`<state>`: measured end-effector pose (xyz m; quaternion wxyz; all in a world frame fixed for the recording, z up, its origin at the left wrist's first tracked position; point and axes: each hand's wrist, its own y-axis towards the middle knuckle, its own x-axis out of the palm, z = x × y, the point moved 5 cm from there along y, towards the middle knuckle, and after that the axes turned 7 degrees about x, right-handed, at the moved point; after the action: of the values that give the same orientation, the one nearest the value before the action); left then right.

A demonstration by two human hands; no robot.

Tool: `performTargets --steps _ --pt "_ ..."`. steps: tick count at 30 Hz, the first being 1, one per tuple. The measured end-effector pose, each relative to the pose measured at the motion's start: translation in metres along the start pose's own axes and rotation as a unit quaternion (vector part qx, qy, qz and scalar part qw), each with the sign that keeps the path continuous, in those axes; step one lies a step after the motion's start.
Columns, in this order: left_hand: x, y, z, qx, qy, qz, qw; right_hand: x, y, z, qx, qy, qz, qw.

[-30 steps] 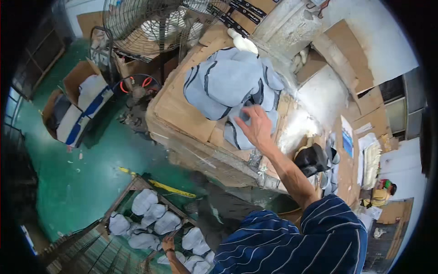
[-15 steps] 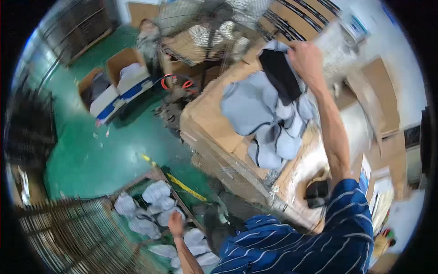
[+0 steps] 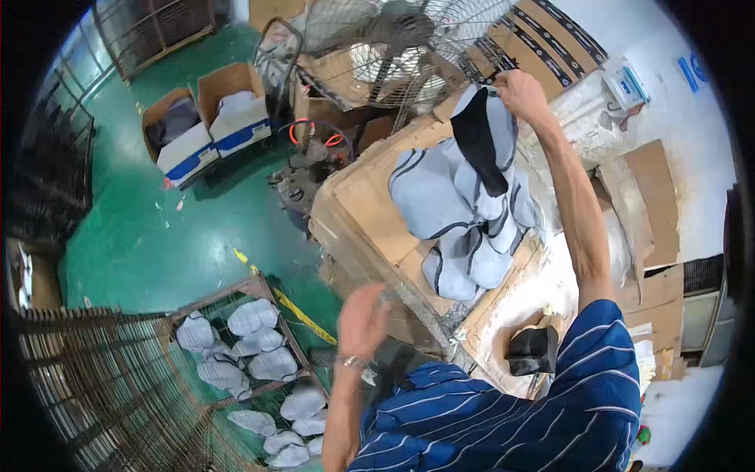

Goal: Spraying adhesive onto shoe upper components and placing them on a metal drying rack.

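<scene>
My right hand (image 3: 521, 90) is stretched far forward and up, gripping the top of a grey and black fabric piece (image 3: 481, 140) that hangs down from it. Below it lies a pile of similar grey padded pieces (image 3: 460, 212) with dark trim on a cardboard-covered table (image 3: 370, 208). My left hand (image 3: 362, 318) is raised near the table's front edge, blurred, fingers loosely apart, with nothing seen in it. A watch or bracelet sits on that wrist.
A large metal fan (image 3: 393, 47) stands behind the table. A wire rack (image 3: 252, 354) at lower left holds several grey pieces. Two open cardboard boxes (image 3: 204, 126) sit on the green floor. A black object (image 3: 533, 350) lies on the table near my right side.
My right hand rose from the pile, lifting one fabric piece up and away. My left hand came up into view near the table's front edge.
</scene>
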<state>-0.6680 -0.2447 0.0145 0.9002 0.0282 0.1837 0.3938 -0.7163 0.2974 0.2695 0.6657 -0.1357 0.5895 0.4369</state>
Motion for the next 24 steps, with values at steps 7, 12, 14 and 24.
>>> performTargets --steps 7,12,14,24 --pt "0.198 0.174 0.088 0.348 0.141 -0.168 0.911 -0.038 -0.064 0.005 -0.024 0.100 -0.010 0.995" --pt "0.269 0.228 0.080 0.379 0.256 -0.239 0.856 -0.058 -0.108 0.051 0.005 0.202 0.078 0.976" --pt "0.277 0.240 0.063 0.301 0.204 -0.260 0.895 -0.063 -0.119 0.107 0.060 0.184 0.114 0.974" --pt "0.291 0.260 0.052 0.260 0.087 -0.172 0.946 -0.063 -0.140 0.183 0.157 0.220 0.085 0.959"
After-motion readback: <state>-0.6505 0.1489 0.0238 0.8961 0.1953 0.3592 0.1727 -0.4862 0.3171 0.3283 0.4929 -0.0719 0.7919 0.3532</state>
